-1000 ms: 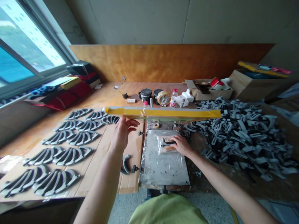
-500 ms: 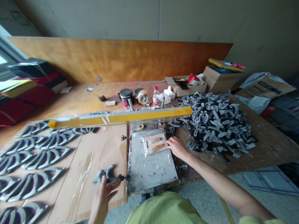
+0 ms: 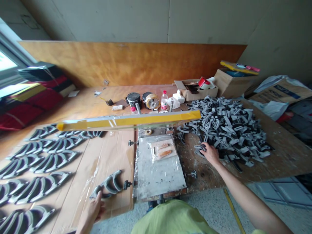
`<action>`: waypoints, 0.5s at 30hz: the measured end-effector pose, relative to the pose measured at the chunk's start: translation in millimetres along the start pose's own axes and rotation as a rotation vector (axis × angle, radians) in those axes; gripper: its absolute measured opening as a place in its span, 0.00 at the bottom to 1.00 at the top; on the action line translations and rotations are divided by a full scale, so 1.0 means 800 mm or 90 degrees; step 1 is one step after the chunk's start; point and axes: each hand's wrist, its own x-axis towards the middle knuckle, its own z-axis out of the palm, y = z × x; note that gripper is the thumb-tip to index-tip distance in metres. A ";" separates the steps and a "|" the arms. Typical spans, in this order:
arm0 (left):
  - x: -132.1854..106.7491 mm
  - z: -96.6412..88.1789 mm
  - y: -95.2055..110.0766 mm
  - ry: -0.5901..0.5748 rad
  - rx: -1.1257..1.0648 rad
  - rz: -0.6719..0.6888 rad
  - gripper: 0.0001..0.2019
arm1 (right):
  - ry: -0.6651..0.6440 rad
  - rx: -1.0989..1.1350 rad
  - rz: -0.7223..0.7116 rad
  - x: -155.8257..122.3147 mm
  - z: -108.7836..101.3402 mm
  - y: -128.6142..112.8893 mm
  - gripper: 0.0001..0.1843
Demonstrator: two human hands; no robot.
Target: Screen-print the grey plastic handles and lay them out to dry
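Note:
My left hand [image 3: 96, 208] is at the cardboard sheet [image 3: 104, 148], its fingers closed on the near end of a grey curved plastic part [image 3: 108, 186]. That part has arched ribs and appears to rest low over the cardboard. Over on the right, my right hand [image 3: 211, 153] pinches a small grey-and-black plastic part [image 3: 200, 149] at the near-left edge of a big heap of similar parts [image 3: 229, 123]. Between my hands lies a grey metal plate [image 3: 158, 177], with a clear plastic bag of small brownish pieces [image 3: 163, 150] on it.
Rows of ribbed grey parts [image 3: 40, 188] cover the left cardboard. A yellow-taped bar [image 3: 131, 121] spans above the plate, with clamp knobs [image 3: 127, 184] at the plate's sides. Black tubs [image 3: 133, 98], a bottle [image 3: 164, 100] and an open carton [image 3: 200, 93] stand behind.
My right hand has moved right from beside the plastic bag to the heap and now grips a part there. My left hand has lowered its grey part toward the cardboard.

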 end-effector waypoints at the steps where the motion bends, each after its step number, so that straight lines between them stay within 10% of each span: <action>1: 0.001 -0.006 0.000 -0.005 -0.007 -0.031 0.23 | -0.008 0.046 0.023 0.004 -0.002 0.003 0.22; 7: -0.024 -0.024 0.068 0.066 -0.131 0.059 0.22 | 0.070 0.221 0.048 0.013 -0.033 -0.041 0.19; 15: -0.119 0.008 0.276 0.018 -0.347 0.421 0.25 | 0.090 0.144 -0.289 -0.026 -0.011 -0.285 0.08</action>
